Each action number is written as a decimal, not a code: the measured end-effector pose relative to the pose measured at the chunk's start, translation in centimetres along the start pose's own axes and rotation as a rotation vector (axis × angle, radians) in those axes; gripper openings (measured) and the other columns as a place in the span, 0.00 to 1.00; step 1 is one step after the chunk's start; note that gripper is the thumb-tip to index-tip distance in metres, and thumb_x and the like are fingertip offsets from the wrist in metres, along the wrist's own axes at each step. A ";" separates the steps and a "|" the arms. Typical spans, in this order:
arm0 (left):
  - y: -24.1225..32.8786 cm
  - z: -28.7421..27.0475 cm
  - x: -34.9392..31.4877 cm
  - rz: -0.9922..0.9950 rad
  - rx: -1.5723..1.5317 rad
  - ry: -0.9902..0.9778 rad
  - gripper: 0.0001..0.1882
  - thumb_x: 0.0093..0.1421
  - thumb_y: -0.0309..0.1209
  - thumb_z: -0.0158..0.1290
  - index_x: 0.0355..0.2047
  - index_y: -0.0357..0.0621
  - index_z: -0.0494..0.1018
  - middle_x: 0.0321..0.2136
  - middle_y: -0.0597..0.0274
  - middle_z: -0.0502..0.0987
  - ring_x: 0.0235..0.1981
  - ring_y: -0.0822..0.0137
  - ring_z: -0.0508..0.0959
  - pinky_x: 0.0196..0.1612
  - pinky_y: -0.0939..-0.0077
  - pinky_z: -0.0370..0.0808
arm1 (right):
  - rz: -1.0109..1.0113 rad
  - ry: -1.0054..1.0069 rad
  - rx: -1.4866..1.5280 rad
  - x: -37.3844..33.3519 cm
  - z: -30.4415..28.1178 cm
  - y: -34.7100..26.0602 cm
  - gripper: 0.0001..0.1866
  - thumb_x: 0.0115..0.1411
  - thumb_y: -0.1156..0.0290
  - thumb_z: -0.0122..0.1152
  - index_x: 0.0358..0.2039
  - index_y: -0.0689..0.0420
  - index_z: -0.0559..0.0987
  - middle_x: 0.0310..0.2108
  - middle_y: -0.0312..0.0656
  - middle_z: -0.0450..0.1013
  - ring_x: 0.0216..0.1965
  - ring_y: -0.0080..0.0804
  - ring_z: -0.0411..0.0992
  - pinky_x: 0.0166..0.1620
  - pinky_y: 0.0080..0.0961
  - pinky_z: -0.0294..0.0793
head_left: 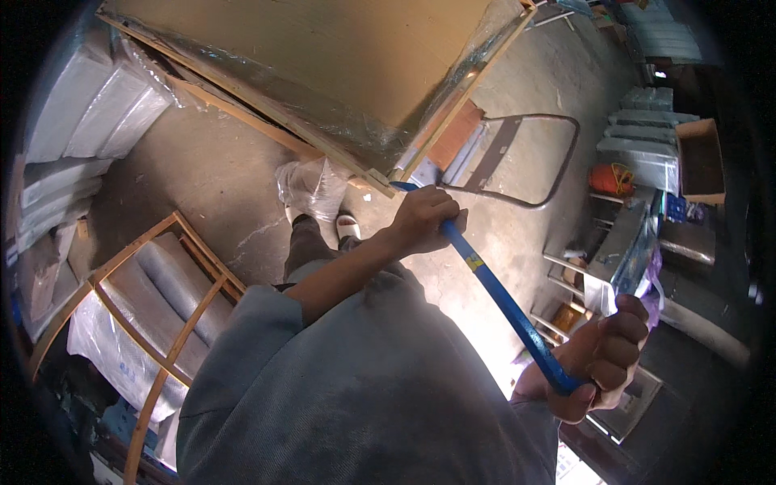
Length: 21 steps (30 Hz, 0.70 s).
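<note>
A blue pry bar (505,299) slants across the view, with a small yellow label on its shaft. My left hand (424,220) is wrapped round its upper part. Around its lower end, at the right, my right hand (602,356) is closed. The bar's far tip meets the near corner of a large wooden crate (323,158), touching the frame there; how deep it sits I cannot tell. Clear plastic film partly covers the crate's flat tan panel (323,56). Crumpled clear wrap (314,187) hangs below the crate's near edge, close to my feet.
A bent metal tube frame (558,182) lies right of the crate. Wrapped white bundles (105,105) are stacked at the left, above a slatted wooden frame (174,343) round wrapped rolls. At the right are an open cardboard box (700,162), an orange object (610,179) and metal racks.
</note>
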<state>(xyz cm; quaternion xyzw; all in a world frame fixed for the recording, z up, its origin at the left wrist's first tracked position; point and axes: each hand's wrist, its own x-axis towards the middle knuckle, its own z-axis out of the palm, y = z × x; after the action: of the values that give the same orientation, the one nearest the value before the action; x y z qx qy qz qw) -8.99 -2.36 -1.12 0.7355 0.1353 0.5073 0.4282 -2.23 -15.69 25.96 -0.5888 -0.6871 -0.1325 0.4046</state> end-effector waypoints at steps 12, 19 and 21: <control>-1.4 -1.9 -1.6 0.007 -0.167 0.068 0.17 0.48 0.22 0.61 0.15 0.46 0.61 0.13 0.62 0.63 0.15 0.61 0.66 0.21 0.66 0.62 | -0.002 -0.246 -0.131 2.5 3.0 -5.1 0.11 0.53 0.59 0.44 0.22 0.53 0.65 0.21 0.37 0.53 0.30 0.37 0.60 0.42 0.49 0.67; -1.7 -3.4 -2.1 0.029 -0.219 0.017 0.18 0.46 0.25 0.64 0.17 0.48 0.62 0.14 0.64 0.64 0.15 0.62 0.66 0.20 0.66 0.61 | -0.001 -0.357 -0.080 3.0 5.2 -7.0 0.11 0.53 0.60 0.43 0.22 0.53 0.65 0.22 0.38 0.53 0.31 0.37 0.61 0.43 0.49 0.66; -0.6 -3.3 -1.9 0.062 -0.300 0.079 0.19 0.45 0.26 0.65 0.17 0.49 0.62 0.14 0.64 0.65 0.15 0.62 0.66 0.20 0.67 0.61 | -0.003 -0.365 -0.069 3.2 5.4 -6.9 0.11 0.53 0.60 0.43 0.22 0.53 0.65 0.22 0.38 0.53 0.31 0.37 0.61 0.44 0.49 0.66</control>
<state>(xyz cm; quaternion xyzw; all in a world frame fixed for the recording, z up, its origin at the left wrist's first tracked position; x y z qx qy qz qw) -12.51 -1.57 -2.41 0.6466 0.0519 0.5634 0.5117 -10.62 -11.81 26.83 -0.6155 -0.7450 -0.0475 0.2527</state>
